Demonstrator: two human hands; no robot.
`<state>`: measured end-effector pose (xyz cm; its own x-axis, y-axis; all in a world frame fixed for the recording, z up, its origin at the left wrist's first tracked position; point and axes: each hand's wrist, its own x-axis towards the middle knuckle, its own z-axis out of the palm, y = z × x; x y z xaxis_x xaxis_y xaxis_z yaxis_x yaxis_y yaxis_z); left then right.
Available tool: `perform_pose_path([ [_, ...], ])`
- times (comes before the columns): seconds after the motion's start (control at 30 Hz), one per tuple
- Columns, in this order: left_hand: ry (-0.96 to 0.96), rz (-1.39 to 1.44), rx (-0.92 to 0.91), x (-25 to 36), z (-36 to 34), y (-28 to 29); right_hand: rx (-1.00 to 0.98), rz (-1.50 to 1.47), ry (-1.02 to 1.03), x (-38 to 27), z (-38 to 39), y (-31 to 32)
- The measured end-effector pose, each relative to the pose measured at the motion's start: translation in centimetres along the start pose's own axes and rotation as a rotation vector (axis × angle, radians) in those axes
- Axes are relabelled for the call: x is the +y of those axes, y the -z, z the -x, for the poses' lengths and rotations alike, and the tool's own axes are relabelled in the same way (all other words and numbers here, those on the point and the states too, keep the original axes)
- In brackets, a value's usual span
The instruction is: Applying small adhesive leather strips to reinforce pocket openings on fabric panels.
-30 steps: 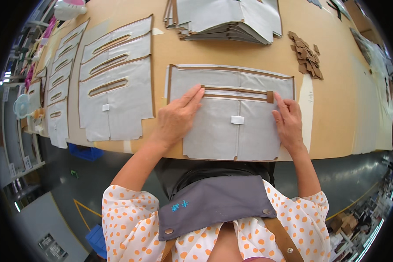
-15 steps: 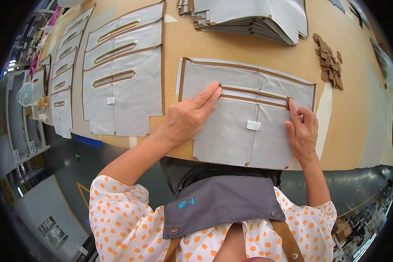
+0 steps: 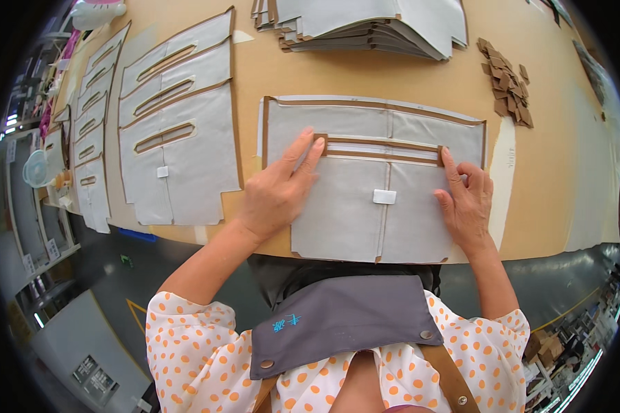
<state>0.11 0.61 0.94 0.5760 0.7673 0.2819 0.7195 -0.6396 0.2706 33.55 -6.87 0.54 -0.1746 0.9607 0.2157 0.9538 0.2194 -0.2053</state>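
Note:
A grey fabric panel with brown edging lies flat at the table's near edge. Across it runs a long slot framed by brown strips, with a white label below. My left hand rests two slightly parted fingertips at the slot's left end, by a small brown tab. At the other end, the index finger of my right hand touches another brown tab; its remaining fingers are bent loosely, the thumb on the fabric. Neither hand grips anything visible.
Beyond the panel stands a stack of grey panels. Small brown pieces are heaped at the far right. To the left, slotted grey panels lie overlapped in two rows. A light-blue round item sits at the left table edge.
My left fingertips have parted slightly and shifted at the slot's left end, where a brown tab now shows. My right index finger stays on the right tab. The whole view has shifted slightly.

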Motion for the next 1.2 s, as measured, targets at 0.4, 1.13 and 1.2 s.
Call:
perform_pose_path([
  [0.4, 0.039, -0.055, -0.091, 0.6, 0.0, -0.2, -0.023, 0.007, 0.017, 0.3, 0.1, 0.3],
  [1.13, 0.088, 0.014, 0.07, 0.2, 0.9, -0.4, 0.146, -0.972, -0.677, 7.1, -5.4, 0.5],
  [1.2, 0.069, 0.028, 0.134, -0.2, 1.2, -0.8, 0.148, -0.808, -0.625, 6.6, -4.5, 0.8],
])
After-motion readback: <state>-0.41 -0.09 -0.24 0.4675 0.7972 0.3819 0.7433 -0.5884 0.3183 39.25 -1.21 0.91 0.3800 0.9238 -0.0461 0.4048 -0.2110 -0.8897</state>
